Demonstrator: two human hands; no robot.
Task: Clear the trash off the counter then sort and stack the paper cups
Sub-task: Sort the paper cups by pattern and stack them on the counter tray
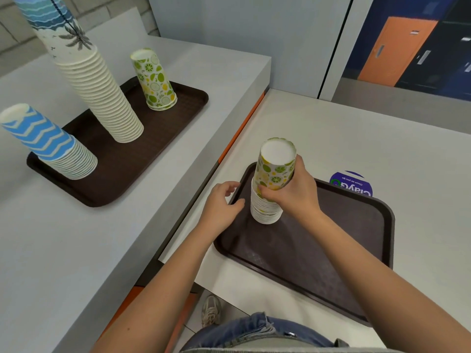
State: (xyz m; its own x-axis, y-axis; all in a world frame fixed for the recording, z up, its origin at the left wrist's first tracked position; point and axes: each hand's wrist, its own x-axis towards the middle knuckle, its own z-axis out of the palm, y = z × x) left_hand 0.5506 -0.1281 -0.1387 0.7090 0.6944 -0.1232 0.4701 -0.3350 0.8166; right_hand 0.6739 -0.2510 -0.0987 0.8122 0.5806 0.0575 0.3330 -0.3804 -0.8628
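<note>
While the right hand [293, 192] wraps its fingers around the lime stack [270, 187], the stack stands upside down at the far left corner of the near tray [331, 245]. The grip sits where the printed top cup meets the white rims under it. The left hand [221, 202] is just beside the stack at the tray's left edge, fingers half curled and holding nothing.

I think the step is lifting this stack to join the other lime cups [154, 80]. To do it well, the hand should squeeze softly, since paper cups dent. It should also hold low on the rims, or only the top cups may come up. The left hand could slip under the bottom to help.

On the far tray [114, 179], the lime cups stand near its far right corner. A tall white stack [102, 98] stands in the middle, and a blue zigzag stack [48, 143] sits at the near left corner. The tall one leans high, so the arm should swing wide of it.

That tray sits on a higher counter [63, 238], so the stack must go up over the step edge. The near tray has lots of bare room. A purple sticker [353, 183] peeks out past its far edge. I see no trash.
</note>
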